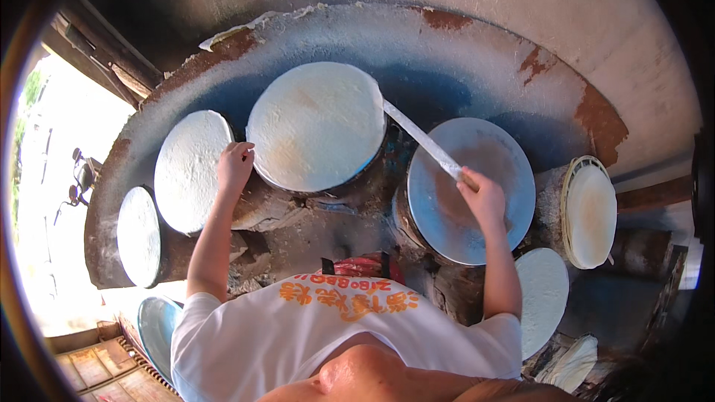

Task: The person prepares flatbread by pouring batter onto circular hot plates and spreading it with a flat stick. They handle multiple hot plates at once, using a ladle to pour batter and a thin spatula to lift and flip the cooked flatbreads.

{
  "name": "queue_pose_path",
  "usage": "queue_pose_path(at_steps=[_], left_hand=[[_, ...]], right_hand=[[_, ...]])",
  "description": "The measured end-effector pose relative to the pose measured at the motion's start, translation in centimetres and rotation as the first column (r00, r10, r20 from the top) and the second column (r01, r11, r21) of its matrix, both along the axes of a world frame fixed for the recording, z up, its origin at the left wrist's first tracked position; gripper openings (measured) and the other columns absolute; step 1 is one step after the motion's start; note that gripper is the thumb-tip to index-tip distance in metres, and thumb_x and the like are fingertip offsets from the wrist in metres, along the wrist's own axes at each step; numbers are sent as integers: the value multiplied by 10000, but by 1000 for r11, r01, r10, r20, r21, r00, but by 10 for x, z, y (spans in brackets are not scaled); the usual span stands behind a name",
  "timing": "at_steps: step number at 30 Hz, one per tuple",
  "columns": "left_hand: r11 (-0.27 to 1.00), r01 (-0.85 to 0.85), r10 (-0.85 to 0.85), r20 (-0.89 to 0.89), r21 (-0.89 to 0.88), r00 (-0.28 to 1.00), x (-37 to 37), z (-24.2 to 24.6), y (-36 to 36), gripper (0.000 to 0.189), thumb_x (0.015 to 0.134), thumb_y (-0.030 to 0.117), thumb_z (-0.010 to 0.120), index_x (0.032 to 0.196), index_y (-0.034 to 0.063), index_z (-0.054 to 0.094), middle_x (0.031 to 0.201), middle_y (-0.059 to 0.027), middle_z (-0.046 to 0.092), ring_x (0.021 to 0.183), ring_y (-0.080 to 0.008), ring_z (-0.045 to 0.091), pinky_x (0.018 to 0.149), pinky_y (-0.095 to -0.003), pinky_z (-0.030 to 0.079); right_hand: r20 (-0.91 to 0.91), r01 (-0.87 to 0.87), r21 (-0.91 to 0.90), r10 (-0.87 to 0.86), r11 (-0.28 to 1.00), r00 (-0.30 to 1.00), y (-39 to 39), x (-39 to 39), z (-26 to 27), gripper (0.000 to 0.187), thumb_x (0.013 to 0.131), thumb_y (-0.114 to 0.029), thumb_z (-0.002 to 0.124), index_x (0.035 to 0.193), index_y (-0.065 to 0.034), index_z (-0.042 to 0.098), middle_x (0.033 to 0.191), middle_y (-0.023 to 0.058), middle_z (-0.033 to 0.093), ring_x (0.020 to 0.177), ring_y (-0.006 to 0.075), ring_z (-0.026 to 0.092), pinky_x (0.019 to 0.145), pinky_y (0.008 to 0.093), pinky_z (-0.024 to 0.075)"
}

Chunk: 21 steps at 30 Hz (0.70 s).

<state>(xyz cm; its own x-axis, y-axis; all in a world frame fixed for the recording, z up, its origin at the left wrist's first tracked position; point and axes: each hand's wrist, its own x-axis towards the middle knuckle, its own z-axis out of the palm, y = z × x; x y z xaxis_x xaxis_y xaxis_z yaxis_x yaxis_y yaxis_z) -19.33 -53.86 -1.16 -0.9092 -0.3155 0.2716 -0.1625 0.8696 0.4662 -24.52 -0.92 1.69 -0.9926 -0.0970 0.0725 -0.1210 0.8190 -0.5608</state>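
Note:
My right hand (484, 196) is closed around the handle of a long flat metal spatula (419, 137). The blade reaches up and left to the right edge of a thin round flatbread (315, 128) on the middle griddle. My left hand (236, 164) is at the left edge of that flatbread, thumb and fingertips close together; whether they pinch the edge cannot be told. Left of it, another pale flatbread (192, 173) covers a second griddle. Below the spatula, a round griddle (469, 190) shows a bare surface with a brownish patch.
A smaller white round (138, 237) lies at far left. To the right are a flatbread on a woven basket (592, 218) and a pale round (542, 301). A basin (158, 335) stands lower left. A curved, peeling wall (357, 28) rises behind the griddles.

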Motion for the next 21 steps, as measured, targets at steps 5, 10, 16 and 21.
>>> queue_pose_path(at_steps=[5, 10, 16, 21], left_hand=[[1000, 3, -3, -36, 7, 999, -47, -1, -15, 149, 795, 135, 629, 928, 104, 688, 824, -96, 605, 779, -275, 602, 711, -369, 485], [997, -68, 68, -23, 23, 997, -56, -21, -23, 130, 805, 124, 603, 886, 92, 699, 822, -123, 622, 760, -287, 603, 690, -366, 490], [979, -175, 179, -34, 99, 983, -68, 1, -21, 131, 816, 120, 608, 906, 86, 697, 857, -108, 634, 746, -262, 618, 670, -347, 492], [964, -225, 227, -3, 140, 974, -79, -6, -26, 128, 826, 143, 609, 901, 92, 699, 856, -104, 634, 738, -257, 616, 668, -349, 494]], right_hand=[[14, -216, 19, 216, 976, 976, -58, -133, -2, 362, 788, -334, 688, 1098, -148, 670, 999, 107, 680, 917, 282, 649, 803, 367, 509], [222, -292, -359, 385, 887, 896, -163, -254, -40, 475, 731, -354, 743, 1107, -75, 663, 979, 129, 690, 894, 232, 664, 808, 328, 505], [186, -362, -325, 435, 874, 881, -222, -281, -57, 523, 662, -378, 775, 1017, -11, 662, 876, 156, 685, 794, 272, 664, 746, 372, 505], [153, -408, -207, 441, 889, 884, -252, -280, -49, 352, 677, -283, 683, 903, -14, 687, 822, 197, 664, 792, 330, 652, 730, 404, 501]])
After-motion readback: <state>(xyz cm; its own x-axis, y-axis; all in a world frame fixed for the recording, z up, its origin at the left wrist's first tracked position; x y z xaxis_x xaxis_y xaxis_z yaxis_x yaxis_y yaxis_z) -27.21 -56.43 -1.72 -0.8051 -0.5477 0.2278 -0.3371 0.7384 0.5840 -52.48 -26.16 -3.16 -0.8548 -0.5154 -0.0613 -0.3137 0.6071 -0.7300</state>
